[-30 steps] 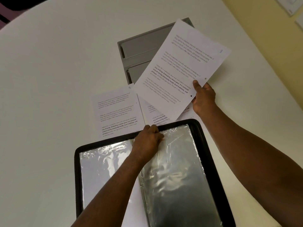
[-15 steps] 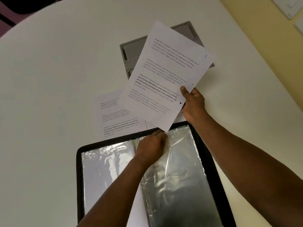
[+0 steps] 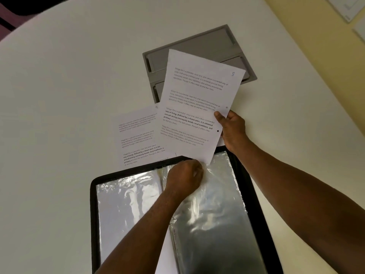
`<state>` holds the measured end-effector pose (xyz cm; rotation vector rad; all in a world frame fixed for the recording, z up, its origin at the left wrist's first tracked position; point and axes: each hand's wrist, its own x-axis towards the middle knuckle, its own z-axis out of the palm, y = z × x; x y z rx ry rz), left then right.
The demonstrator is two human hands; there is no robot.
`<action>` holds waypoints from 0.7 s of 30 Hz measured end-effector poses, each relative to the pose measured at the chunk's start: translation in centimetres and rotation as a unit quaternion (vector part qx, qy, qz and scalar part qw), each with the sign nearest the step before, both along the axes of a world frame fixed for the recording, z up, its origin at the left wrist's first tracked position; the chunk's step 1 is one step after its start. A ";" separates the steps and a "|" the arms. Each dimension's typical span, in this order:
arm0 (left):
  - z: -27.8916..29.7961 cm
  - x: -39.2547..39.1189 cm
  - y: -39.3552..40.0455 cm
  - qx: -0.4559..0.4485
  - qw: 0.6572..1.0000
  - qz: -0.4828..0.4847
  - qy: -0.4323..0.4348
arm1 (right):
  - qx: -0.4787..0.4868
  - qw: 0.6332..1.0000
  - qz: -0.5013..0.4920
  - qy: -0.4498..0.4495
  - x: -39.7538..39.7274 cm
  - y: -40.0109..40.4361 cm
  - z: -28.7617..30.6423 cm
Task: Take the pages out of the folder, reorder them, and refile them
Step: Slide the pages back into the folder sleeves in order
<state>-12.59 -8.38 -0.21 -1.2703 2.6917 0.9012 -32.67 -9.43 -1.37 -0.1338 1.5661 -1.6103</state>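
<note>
A white rounded surface [image 3: 69, 115] fills most of the view. A grey recessed panel [image 3: 189, 48] (two flaps) sits in it. Yellow wall [image 3: 308, 36] at right carries pale fixtures [image 3: 344, 6].

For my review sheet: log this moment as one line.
phase: refiling | right hand: holds page | left hand: grips sleeve top | folder: open | other page: on table

Open folder [image 3: 94, 214] nearest; loose page [image 3: 136, 137] on table [image 3: 59, 95] behind it; tray [image 3: 197, 42] farther back.
</note>
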 end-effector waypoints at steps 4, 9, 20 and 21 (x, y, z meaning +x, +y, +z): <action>-0.1 0.1 -0.2 0.015 1.000 0.002 -0.004 | 0.018 1.000 0.006 0.008 -1.0 0.2 -0.6; 0.0 0.1 -0.5 0.018 1.000 0.002 -0.009 | 0.002 0.998 0.055 -0.003 -1.9 0.0 -1.0; -0.3 2.8 -2.4 0.029 0.998 0.006 -0.048 | 0.037 0.980 0.197 0.005 -4.3 -1.0 -0.7; -0.3 3.2 -2.6 0.028 0.998 0.002 -0.051 | 0.039 0.979 0.200 0.007 -4.5 -1.0 -0.8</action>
